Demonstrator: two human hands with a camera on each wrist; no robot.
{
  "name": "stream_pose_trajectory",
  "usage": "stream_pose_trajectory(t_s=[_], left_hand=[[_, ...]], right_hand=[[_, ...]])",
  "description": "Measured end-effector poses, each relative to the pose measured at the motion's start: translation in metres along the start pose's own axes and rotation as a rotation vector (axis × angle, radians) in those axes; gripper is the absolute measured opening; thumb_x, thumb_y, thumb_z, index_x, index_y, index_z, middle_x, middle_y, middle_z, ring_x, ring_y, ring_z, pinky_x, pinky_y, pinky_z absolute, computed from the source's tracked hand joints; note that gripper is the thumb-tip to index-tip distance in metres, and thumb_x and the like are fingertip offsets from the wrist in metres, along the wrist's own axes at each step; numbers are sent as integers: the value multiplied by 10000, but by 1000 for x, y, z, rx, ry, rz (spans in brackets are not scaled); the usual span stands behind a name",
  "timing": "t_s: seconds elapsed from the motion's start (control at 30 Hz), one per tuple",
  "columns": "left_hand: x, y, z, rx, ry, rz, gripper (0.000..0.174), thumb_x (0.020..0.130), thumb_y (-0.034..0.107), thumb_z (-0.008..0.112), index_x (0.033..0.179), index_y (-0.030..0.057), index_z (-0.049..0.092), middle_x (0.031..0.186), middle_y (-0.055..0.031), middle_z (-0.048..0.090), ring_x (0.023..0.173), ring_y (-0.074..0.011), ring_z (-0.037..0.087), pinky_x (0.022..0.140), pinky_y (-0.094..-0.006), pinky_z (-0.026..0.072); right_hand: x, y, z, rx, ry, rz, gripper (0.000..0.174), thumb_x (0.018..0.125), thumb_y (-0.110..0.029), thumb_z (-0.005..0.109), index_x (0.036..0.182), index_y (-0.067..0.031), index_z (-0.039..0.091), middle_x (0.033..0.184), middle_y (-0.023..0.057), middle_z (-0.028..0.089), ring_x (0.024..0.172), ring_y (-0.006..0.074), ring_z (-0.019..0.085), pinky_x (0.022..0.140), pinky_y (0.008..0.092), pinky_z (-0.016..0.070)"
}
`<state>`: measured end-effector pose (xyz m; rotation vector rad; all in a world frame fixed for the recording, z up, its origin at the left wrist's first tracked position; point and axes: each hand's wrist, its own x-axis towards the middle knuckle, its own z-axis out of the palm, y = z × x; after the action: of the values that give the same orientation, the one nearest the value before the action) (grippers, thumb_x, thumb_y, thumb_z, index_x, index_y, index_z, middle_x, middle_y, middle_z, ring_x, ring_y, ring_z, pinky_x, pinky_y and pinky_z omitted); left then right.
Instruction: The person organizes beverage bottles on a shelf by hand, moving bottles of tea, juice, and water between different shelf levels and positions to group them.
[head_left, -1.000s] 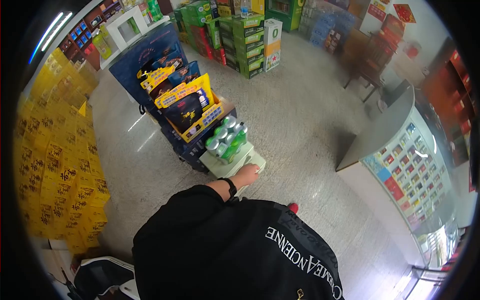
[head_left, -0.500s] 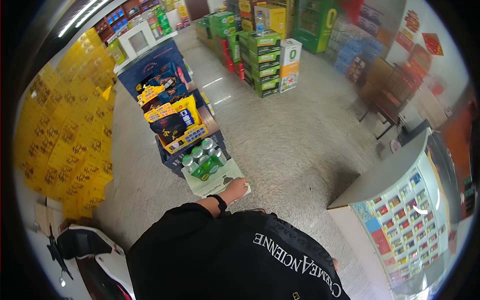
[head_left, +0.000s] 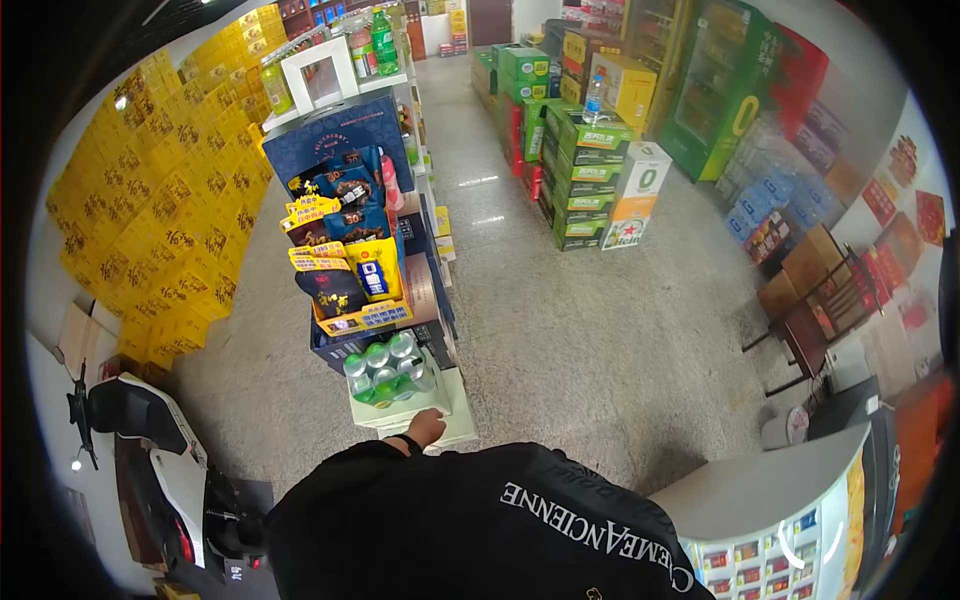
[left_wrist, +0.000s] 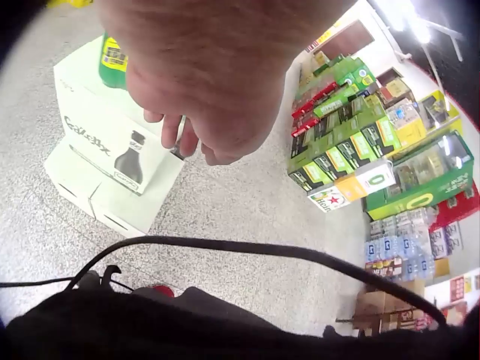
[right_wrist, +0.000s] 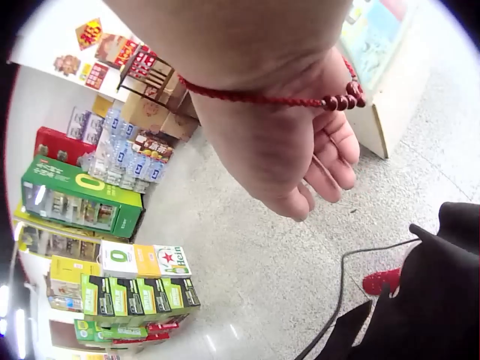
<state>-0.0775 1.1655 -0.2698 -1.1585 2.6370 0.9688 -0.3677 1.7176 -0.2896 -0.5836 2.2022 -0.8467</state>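
Observation:
My left hand (head_left: 428,427) is at the near end of a white carton (left_wrist: 94,127) printed with a dark bottle. In the left wrist view its fingers curl at the carton's upper corner, beside a dark slot. This carton sits on a second pale carton (left_wrist: 112,210) that stands on the floor. On top of the upper one is a shrink-wrapped pack of green-and-silver cans (head_left: 385,372). My right hand (right_wrist: 277,150), with a red beaded bracelet at the wrist, hangs with loosely bent fingers and nothing in it; the head view does not show it.
A snack display (head_left: 345,250) stands right behind the cartons, with a white shelf beyond. Yellow boxes (head_left: 160,210) line the left wall. Stacked green cartons (head_left: 585,180) are ahead, a glass counter (head_left: 780,500) at the right, a scooter (head_left: 160,450) at lower left.
The head view has tilted up and swung round, bringing more of the aisle into sight. My left hand stays at the white carton, and the pale carton below now shows to its right.

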Motion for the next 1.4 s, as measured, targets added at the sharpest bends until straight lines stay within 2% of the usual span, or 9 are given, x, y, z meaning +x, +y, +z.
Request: stream_pose_trajectory(t_s=[0.13,0.2,0.33,0.4,0.73,0.93,0.97,1.07,1.4], left_hand=[[57,45,7,20,54,111,331,785,227,551,1017,32,684,1025,-211,670,1006,-393,608,890,-456,484],[95,81,-1,-30,90,138,334,802,237,537,1032,40,676,991,-207,666,960,-392,613,869,-468,485],[144,165,-35,-149,40,98,345,801,213,556,1071,26,661,1014,-208,661,980,-378,613,866,-457,483],[164,176,-32,-153,71,93,349,797,205,560,1079,24,657,1017,-208,660,987,-376,612,867,-452,484],[236,137,-15,99,65,-212,304,795,190,524,990,31,694,1024,-215,670,1002,-399,618,876,-468,494],[309,189,-55,-76,386,-242,339,839,233,509,1085,60,666,1071,-201,659,1030,-376,610,904,-444,485],[314,212,-72,-94,363,-275,350,845,237,516,1116,59,650,1064,-199,657,1016,-371,613,897,-438,488],[320,254,-94,-173,368,-342,372,848,245,537,1156,57,627,1040,-192,657,984,-356,622,879,-424,496],[388,216,-146,-464,502,-575,487,828,266,637,1264,60,570,1012,-134,667,951,-280,649,846,-366,511]], right_hand=[[41,-44,-76,-551,73,6,218,844,-284,634,843,-84,720,820,91,708,806,203,683,630,413,541],[56,-83,-97,235,258,410,228,839,-295,611,833,-93,716,814,121,704,776,263,691,625,421,546],[107,-59,-117,263,246,426,255,828,-316,595,842,-93,717,785,149,695,739,341,682,625,439,548],[155,-8,-109,-872,59,-188,273,834,-316,579,871,-87,722,741,161,688,714,359,680,635,451,545],[370,47,-224,-946,-264,-136,247,828,-288,580,854,-83,715,762,159,690,750,354,683,660,458,546],[542,-74,-308,-963,-292,-373,197,804,-197,559,692,-86,679,657,131,663,578,295,654,515,439,500],[591,-68,-299,-285,-282,350,219,824,-180,531,674,-81,658,589,108,623,484,234,600,449,414,466],[644,-197,-298,143,-204,410,155,861,-161,588,819,-20,634,679,102,622,502,196,588,395,318,433],[810,-435,-173,-2,-637,-5,295,897,-244,611,1111,-44,648,843,80,682,583,152,626,512,278,507]])
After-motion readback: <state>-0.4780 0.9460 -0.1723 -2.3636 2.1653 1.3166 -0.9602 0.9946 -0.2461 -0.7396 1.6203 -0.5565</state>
